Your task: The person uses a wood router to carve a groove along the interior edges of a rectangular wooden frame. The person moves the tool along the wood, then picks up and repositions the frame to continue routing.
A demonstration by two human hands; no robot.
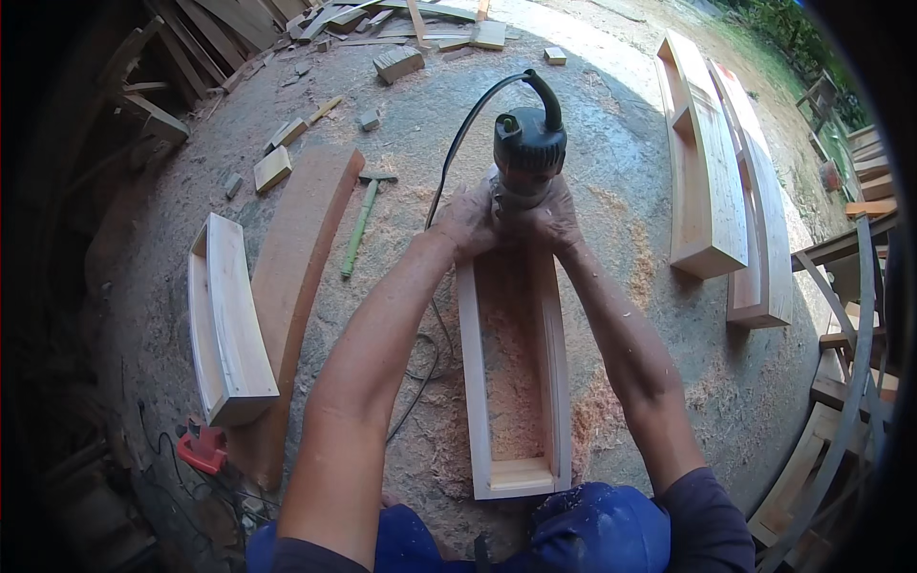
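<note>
Fingers (488,212) of left hand (466,222) and right hand (557,221) alike, wrapped round the low body of the black router (529,150), up at the far end of the pale wooden frame (478,382)! The router looks heavy, stiff, top-loaded: best gripped low, from both sides. Inside the frame, pinkish shavings (516,406) show; whether it has a bottom, I can't tell.

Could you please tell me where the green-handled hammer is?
In the head view, the green-handled hammer lies left of centre, just right of the long brown wooden plank.
</note>
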